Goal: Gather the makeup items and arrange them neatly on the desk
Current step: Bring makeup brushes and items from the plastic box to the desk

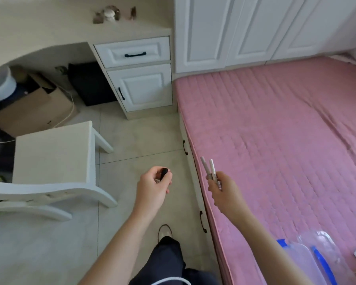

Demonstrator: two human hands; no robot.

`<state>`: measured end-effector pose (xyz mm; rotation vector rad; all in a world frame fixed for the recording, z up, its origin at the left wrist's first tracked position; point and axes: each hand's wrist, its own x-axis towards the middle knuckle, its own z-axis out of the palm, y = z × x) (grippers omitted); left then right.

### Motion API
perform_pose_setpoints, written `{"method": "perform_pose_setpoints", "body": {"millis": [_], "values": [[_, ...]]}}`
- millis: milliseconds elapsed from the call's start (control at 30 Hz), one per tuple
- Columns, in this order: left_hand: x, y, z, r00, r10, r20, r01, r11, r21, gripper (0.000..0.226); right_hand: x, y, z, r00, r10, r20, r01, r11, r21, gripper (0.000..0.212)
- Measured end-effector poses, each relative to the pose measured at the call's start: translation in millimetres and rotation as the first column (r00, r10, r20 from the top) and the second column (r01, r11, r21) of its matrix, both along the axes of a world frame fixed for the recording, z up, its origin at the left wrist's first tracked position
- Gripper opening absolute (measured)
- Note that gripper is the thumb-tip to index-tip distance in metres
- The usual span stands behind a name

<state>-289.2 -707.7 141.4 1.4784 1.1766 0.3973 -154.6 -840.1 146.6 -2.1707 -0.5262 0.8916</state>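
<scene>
Bedroom floor tiles lay between a pink mattress [275, 130] and the cream desk [70, 31], with a white stool [51, 151] near the person. The left hand [152, 186] was curled round a small dark tube [164, 173], and the right hand [222, 192] pinched two slim pale pens [209, 169] by their lower ends, both held over the floor, well apart from the desk. These items looked light, rigid and smooth, so a mid-barrel grip seemed safest against slipping.

1. The left hand [152, 187] is held forward, forearm bare, with its fingers curled closed.
2. The right hand [222, 192] is raised a little further to the right, fingers also curled closed.
</scene>
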Motion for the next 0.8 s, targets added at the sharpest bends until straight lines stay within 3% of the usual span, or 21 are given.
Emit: {"method": "perform_pose_setpoints", "body": {"millis": [300,567,800], "values": [[14.5,119.8,3.3,0.996,0.085,-0.029,-0.083,0.995,0.048,0.012,14.3,133.2,1.7,0.996,0.004,-0.093,-0.001,0.999,0.033,0.015],[64.1,205.1,-0.9,0.988,0.154,-0.03,-0.154,0.988,0.005,0.009,69.6,240.9,-6.9,0.99,0.135,-0.044,-0.134,0.991,0.021,0.016],[140.4,291.1,6.3,0.975,0.213,-0.059,-0.208,0.975,0.076,0.012,148.8,341.8,-7.4,0.962,0.269,0.038,-0.268,0.963,-0.018,0.017]]}}
